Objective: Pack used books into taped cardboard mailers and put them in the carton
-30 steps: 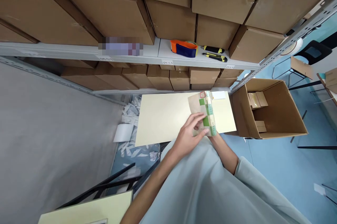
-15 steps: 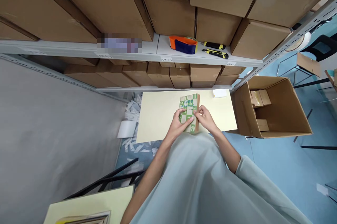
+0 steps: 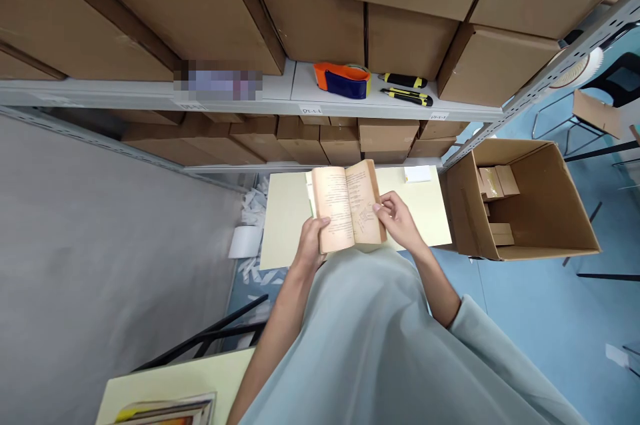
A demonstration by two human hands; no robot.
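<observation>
Pale tabletop point(image 3: 285, 212): white box point(image 3: 417, 174) | carton point(image 3: 555, 212) beside | left hand point(image 3: 309, 244) clasping open book point(image 3: 335, 202) | right hand point(image 3: 400, 220) pinching its right edge

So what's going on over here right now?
A person's left hand and right hand hold a book open over a pale table. The left thumb rests on the left page, and the right hand grips the right edge. A small white item lies on the table, and an open carton with smaller boxes inside stands to the right.
</observation>
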